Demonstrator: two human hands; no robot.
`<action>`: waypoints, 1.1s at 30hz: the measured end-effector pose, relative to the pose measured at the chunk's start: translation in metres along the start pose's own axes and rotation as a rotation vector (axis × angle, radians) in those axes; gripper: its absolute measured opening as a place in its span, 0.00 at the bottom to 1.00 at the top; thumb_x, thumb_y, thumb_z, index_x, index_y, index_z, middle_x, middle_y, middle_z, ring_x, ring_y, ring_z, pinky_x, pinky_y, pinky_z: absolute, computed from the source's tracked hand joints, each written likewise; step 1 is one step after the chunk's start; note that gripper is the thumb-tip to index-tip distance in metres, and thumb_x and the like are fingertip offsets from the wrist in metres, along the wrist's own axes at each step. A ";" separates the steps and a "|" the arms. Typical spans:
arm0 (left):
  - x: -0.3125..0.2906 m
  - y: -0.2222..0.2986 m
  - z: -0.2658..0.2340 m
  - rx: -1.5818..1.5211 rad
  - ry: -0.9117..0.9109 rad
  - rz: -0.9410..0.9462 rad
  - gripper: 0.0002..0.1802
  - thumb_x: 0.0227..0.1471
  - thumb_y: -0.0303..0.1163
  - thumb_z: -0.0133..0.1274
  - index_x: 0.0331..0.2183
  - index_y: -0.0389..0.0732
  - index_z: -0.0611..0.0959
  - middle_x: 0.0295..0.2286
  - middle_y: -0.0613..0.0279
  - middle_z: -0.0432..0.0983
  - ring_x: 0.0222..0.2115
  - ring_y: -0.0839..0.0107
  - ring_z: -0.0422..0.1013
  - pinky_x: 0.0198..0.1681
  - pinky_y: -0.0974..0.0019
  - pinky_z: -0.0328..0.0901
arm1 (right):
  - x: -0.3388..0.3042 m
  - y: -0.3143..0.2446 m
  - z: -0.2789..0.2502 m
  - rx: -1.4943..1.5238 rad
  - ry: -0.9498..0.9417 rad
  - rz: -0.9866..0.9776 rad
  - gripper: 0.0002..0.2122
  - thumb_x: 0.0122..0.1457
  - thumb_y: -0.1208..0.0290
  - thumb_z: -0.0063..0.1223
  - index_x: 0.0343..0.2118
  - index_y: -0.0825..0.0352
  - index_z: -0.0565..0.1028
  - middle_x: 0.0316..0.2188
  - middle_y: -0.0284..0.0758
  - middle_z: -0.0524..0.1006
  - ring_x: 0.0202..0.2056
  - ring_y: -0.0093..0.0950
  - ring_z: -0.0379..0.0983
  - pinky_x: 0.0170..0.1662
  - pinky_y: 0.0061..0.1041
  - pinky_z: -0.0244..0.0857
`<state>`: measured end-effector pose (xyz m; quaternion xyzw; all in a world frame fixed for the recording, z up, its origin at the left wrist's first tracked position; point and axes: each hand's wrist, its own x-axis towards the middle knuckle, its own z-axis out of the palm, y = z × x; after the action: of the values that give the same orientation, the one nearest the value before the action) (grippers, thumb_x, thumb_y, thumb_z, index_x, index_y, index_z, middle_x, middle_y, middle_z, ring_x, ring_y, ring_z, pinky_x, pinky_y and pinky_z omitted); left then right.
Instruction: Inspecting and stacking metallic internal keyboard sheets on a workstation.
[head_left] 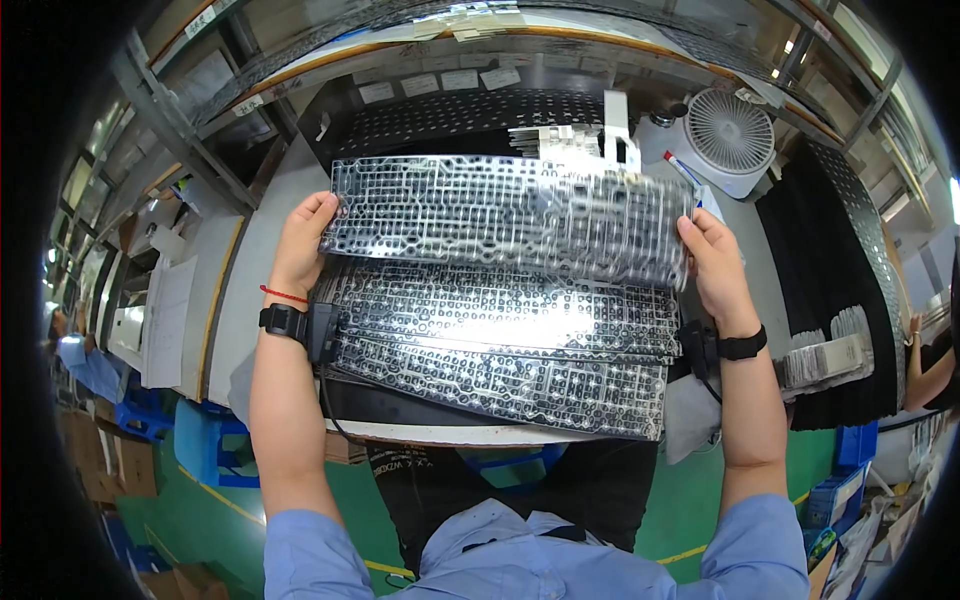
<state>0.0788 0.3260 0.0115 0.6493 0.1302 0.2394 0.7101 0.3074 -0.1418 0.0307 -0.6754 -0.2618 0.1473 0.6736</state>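
Between both hands I hold up a stack of thin, clear keyboard membrane sheets (440, 205) printed with dark and silver traces. My left hand (303, 240) pinches the left edge, thumb on top. The right edge is gripped by my right hand (712, 255), and the sheets look blurred and fanned on that side. Beneath, more keyboard membrane sheets (500, 385) lie in overlapping, slightly turned layers on the bench, with a bright glare across them. Dark boxes on straps sit at both wrists.
A white desk fan (728, 140) stands at the back right beside a small dark-capped bottle (662, 120). A white upright bracket (616, 130) rises behind the sheets, near a bundle of pale strips (560, 142). Black material with pale strips (830, 355) lies right. Shelving (190, 130) borders the left.
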 end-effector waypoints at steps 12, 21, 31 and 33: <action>-0.002 0.002 0.002 -0.040 0.039 -0.006 0.09 0.63 0.35 0.48 0.36 0.41 0.79 0.30 0.71 0.78 0.30 0.82 0.72 0.36 0.75 0.67 | 0.002 0.005 -0.001 0.084 0.028 -0.031 0.09 0.66 0.64 0.49 0.31 0.63 0.74 0.19 0.19 0.69 0.18 0.08 0.58 0.21 0.11 0.52; 0.005 -0.004 -0.030 -0.177 -0.194 0.046 0.11 0.63 0.38 0.47 0.36 0.42 0.78 0.25 0.68 0.77 0.21 0.82 0.67 0.24 0.76 0.57 | -0.002 -0.003 -0.002 0.061 0.086 -0.077 0.12 0.67 0.62 0.48 0.32 0.64 0.74 0.18 0.20 0.68 0.15 0.09 0.58 0.19 0.12 0.52; -0.012 0.020 0.042 -0.076 0.161 0.109 0.11 0.62 0.35 0.49 0.42 0.39 0.78 0.31 0.66 0.79 0.25 0.85 0.71 0.25 0.81 0.62 | -0.004 -0.004 0.001 0.007 0.097 -0.156 0.15 0.62 0.72 0.54 0.50 0.70 0.71 0.23 0.23 0.72 0.24 0.11 0.65 0.26 0.12 0.58; -0.008 0.014 0.016 0.045 0.101 0.044 0.11 0.61 0.33 0.50 0.43 0.39 0.78 0.31 0.68 0.78 0.25 0.87 0.70 0.24 0.81 0.62 | -0.003 -0.008 0.006 0.018 0.106 -0.147 0.23 0.59 0.77 0.55 0.57 0.70 0.65 0.24 0.23 0.71 0.24 0.11 0.65 0.25 0.11 0.59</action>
<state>0.0779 0.3085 0.0264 0.6548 0.1570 0.2843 0.6824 0.3003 -0.1387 0.0375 -0.6551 -0.2734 0.0637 0.7015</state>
